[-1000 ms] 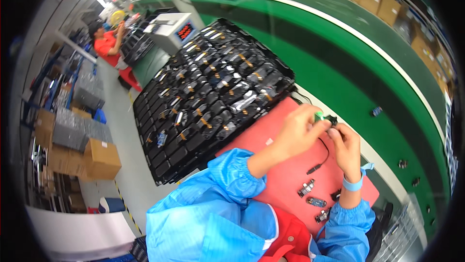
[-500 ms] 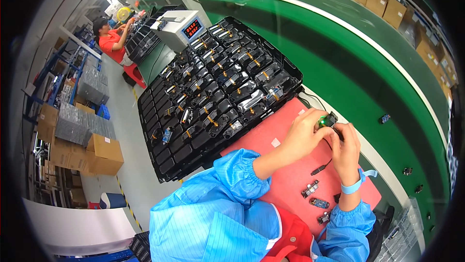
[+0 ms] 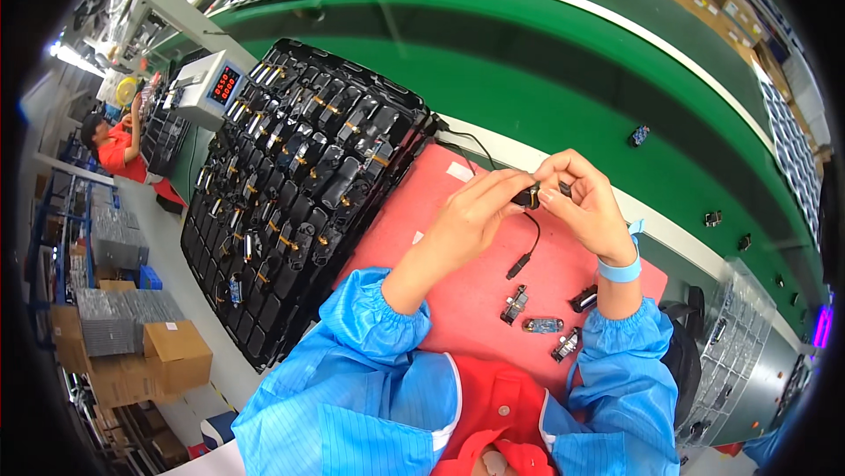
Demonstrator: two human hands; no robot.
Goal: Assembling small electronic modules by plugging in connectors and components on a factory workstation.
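Above the pink mat (image 3: 414, 203), my left hand (image 3: 475, 216) pinches a small black electronic module (image 3: 526, 196). My right hand (image 3: 585, 208) is closed close beside it, its thumb reaching the module's edge. Between the right fingers shows a dark piece (image 3: 566, 187), whose kind I cannot make out. Below my hands a thin black cable ends in a black connector (image 3: 519, 266) over the mat. Nearer to me lie a blue circuit board (image 3: 543, 325) and several small black-and-silver modules (image 3: 515, 305), one beside my right wrist.
A large black compartment tray (image 3: 304, 159) with many black modules stands on the left. Behind it is a white power supply (image 3: 207, 89) with a red display. The green conveyor (image 3: 528, 80) carries loose boards (image 3: 639, 135). A co-worker (image 3: 114, 146) sits at the far left.
The green glow on the module is gone, and the display reading has changed. The module is turned and mostly hidden by my fingers. The whole view has swung to the right.
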